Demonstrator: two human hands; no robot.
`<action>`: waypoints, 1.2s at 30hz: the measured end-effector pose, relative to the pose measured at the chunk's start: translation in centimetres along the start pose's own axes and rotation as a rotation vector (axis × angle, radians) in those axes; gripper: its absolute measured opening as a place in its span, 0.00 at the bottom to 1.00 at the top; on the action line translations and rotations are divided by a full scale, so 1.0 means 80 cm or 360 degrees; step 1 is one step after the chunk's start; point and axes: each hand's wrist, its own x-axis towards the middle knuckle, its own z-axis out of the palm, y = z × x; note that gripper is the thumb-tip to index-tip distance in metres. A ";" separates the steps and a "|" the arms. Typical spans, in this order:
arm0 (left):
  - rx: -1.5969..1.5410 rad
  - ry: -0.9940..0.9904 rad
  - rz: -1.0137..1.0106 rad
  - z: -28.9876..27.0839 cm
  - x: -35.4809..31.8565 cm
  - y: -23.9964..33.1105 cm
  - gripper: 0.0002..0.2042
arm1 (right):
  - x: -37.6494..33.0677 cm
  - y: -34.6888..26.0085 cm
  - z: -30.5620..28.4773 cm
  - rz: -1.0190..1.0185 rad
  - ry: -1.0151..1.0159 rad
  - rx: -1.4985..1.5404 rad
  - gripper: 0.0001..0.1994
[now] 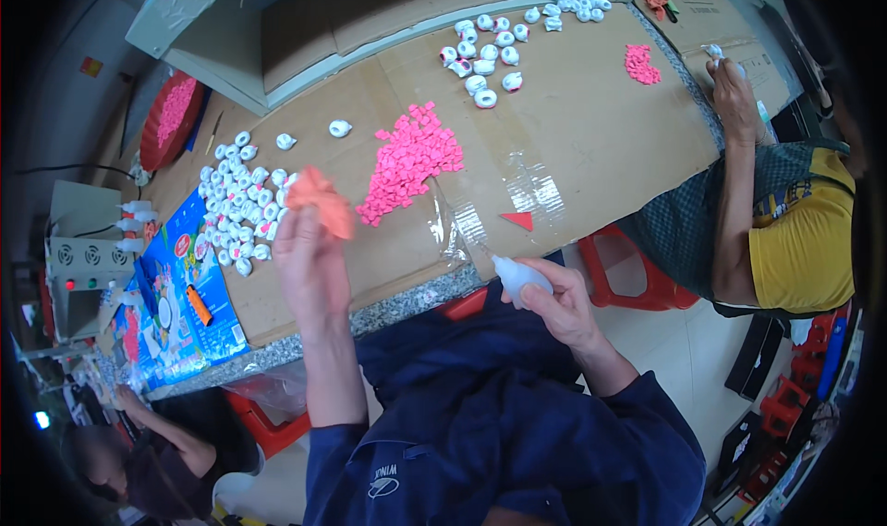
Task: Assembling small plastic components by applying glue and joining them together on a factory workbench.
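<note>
My left hand (311, 258) is closed on an orange cloth (321, 201), held up over the left part of the cardboard-covered table. In my right hand (564, 306) is a small translucent squeeze bottle (523, 277), its thin nozzle pointing up and left over the table's near edge. Between the hands and farther back lies a pile of small pink pieces (411, 161). Left of the cloth, many small white ring-shaped parts (242, 198) are heaped together. Two more white parts lie apart from the heap, behind the cloth. A flat red triangle (519, 220) rests on the cardboard beyond the bottle.
More white rings (485, 53) sit at the back, with a small pink pile (641, 64) at the right. A red basin (168, 120) of pink pieces stands far left, near an orange-handled tool (199, 305). Co-workers sit at right, in a yellow sleeve (802, 253), and lower left.
</note>
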 end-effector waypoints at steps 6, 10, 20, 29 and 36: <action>0.1247 -0.0587 -0.0089 0.005 -0.038 -0.062 0.11 | 0.013 0.001 0.001 -0.0066 0.0036 0.0009 0.20; 0.1293 -0.0844 0.0018 0.009 -0.042 -0.088 0.11 | 0.028 0.003 0.006 -0.0170 0.0012 0.0214 0.21; 0.2593 -0.0499 0.1089 -0.010 0.095 -0.008 0.09 | 0.085 -0.001 -0.004 -0.0389 0.0294 0.0197 0.20; 0.2198 -0.0614 -0.0058 -0.018 0.093 0.005 0.13 | 0.063 -0.014 0.013 -0.0267 0.0371 -0.0192 0.19; 0.0169 -0.0406 -0.0718 -0.074 -0.025 -0.004 0.14 | 0.057 -0.022 0.046 -0.0226 0.0082 -0.0449 0.17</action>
